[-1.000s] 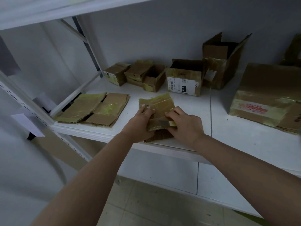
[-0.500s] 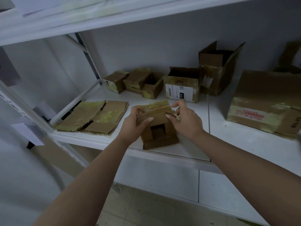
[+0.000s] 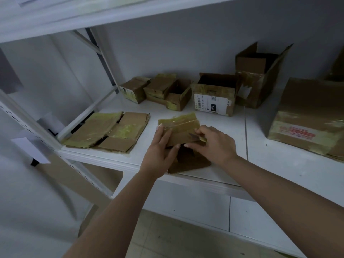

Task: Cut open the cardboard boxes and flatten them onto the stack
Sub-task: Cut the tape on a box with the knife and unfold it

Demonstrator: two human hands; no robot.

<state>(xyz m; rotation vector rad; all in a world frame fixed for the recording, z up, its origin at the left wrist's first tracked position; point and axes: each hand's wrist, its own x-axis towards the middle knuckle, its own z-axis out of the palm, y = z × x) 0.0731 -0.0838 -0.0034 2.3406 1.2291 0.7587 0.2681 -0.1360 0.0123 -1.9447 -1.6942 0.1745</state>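
Both hands clamp 1 small taped box (image 3: 179,127) at the shelf's (image 3: 232,146) front edge: left hand (image 3: 160,148) grips its left side, right hand (image 3: 212,142) pinches a cutter blade (image 3: 193,136) against it. The flattened stack (image 3: 108,133) lies just left.

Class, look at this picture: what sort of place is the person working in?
Probably a storeroom or packing room: white metal shelving, opened brown cardboard boxes with shipping labels, and a stack of flattened taped cardboard.
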